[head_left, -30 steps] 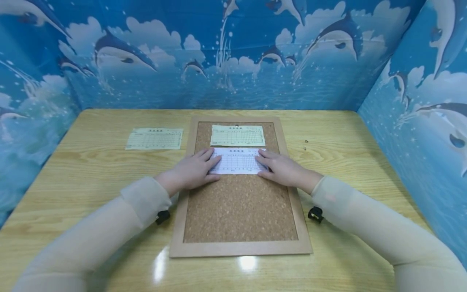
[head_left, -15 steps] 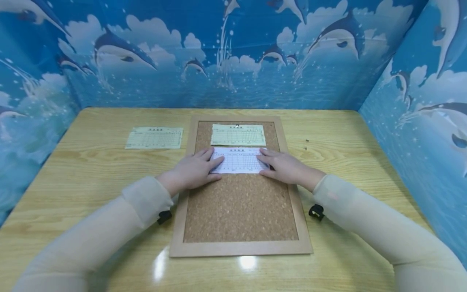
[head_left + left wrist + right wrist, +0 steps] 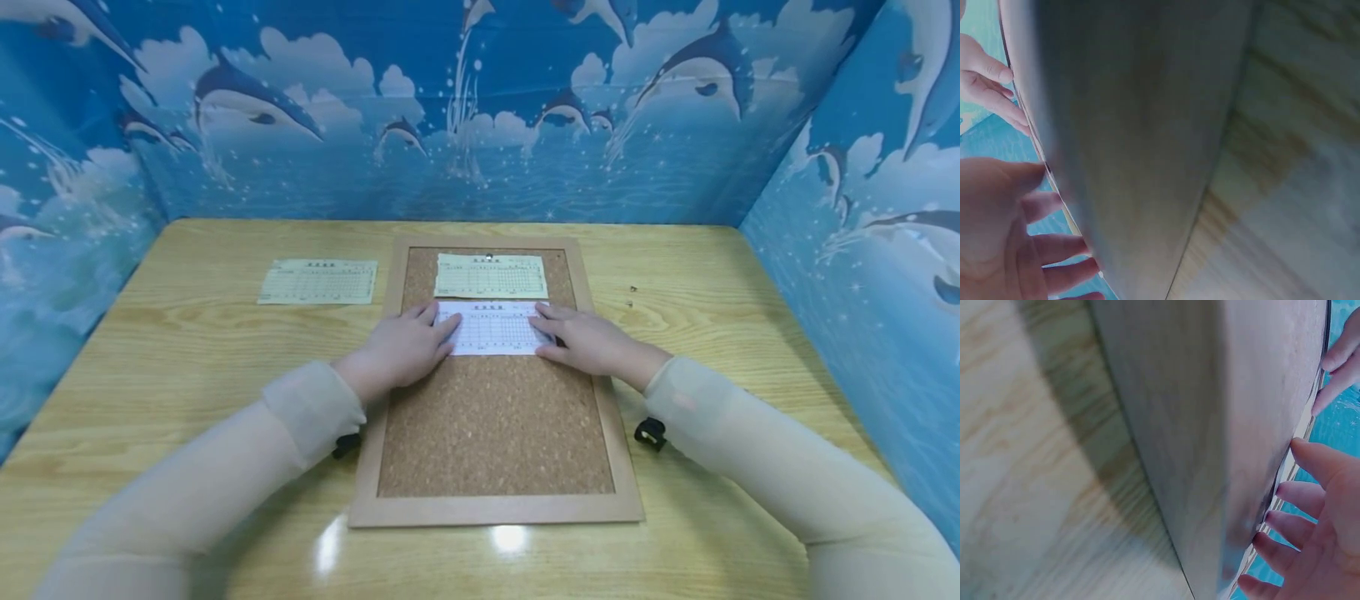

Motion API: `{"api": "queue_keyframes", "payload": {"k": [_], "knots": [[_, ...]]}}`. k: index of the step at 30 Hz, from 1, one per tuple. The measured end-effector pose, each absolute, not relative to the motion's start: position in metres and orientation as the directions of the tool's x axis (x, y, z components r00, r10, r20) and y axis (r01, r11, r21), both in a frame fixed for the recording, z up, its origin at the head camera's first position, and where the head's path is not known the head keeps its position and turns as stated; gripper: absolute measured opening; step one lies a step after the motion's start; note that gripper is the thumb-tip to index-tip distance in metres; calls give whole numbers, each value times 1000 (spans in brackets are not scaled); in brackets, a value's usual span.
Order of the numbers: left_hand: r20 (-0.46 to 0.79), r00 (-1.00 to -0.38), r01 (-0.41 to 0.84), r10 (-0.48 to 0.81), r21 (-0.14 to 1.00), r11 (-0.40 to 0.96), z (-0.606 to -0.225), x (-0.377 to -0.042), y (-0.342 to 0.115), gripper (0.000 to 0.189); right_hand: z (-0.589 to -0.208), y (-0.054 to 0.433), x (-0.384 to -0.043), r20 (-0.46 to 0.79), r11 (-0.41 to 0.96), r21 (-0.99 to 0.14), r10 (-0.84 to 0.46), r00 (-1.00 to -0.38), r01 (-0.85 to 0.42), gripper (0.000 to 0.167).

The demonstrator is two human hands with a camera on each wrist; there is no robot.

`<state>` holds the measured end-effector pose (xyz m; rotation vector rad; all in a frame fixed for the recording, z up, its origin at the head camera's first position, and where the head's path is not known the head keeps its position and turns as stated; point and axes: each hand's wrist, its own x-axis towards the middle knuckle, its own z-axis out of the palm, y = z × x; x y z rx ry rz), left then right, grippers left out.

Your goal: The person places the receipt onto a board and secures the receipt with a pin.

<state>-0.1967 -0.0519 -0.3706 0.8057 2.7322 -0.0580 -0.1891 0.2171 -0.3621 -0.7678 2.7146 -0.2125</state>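
A white printed form (image 3: pixel 495 332) lies flat on the framed corkboard (image 3: pixel 495 433), just below a pale green form (image 3: pixel 491 277). On its left end rests my left hand (image 3: pixel 401 346), the fingers spread over the edge of the paper. My right hand (image 3: pixel 588 339) touches the right end in the same way, its fingertips on the sheet. Both wrist views show the fingers extended, their tips against the board's surface. A small shiny pin (image 3: pixel 489 257) sits at the top edge of the green form.
Another pale green form (image 3: pixel 318 282) lies on the wooden table (image 3: pixel 187 350) left of the board. Two tiny metal pieces, one a small pin (image 3: pixel 633 289), lie to the right of the board. Dolphin-print curtains (image 3: pixel 465 183) stand behind and at both sides.
My left hand has shifted slightly right, its thumb drawn up closer to the fingers on the white form. The right hand stays almost in place on the other end.
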Motion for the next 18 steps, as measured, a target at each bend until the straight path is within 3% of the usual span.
{"api": "queue_keyframes", "payload": {"k": [5,18], "knots": [[-277,-805,553,524,-30,833,-369,-194,-51,50,-363,218,-189,-251,842,-243,-535,-807,-483,56],[-346,-796,537,496,-25,843,-370,-194,-51,58,-364,220,-188,-247,840,-250,-535,-808,-481,57]]}}
